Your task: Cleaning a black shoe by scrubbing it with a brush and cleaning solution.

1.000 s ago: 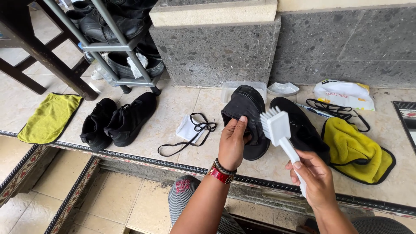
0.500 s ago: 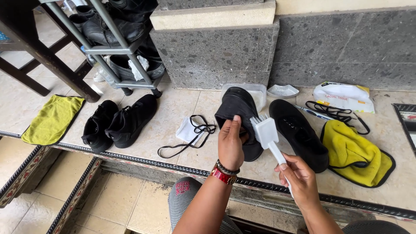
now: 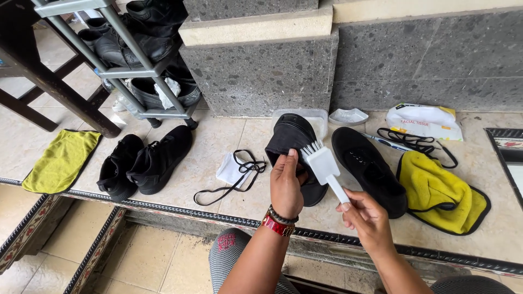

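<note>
My left hand (image 3: 287, 188) grips a black shoe (image 3: 294, 142) and holds it up with its toe pointing away from me. My right hand (image 3: 366, 218) holds a white brush (image 3: 322, 165) by its handle, bristles turned toward the shoe's side. The brush head sits just right of my left thumb. A second black shoe (image 3: 369, 169) lies flat on the tiled ledge to the right.
Black laces (image 3: 239, 169) lie on a white cloth left of the shoe. A pair of black shoes (image 3: 143, 162) and a yellow cloth (image 3: 61, 160) lie far left, another yellow cloth (image 3: 444, 193) at right. A clear tub (image 3: 320, 117), a tissue pack (image 3: 422, 121) and a shoe rack (image 3: 136, 60) stand behind.
The brush has moved left and down along the held shoe. My right hand has shifted slightly with it; my left hand keeps its grip on the shoe.
</note>
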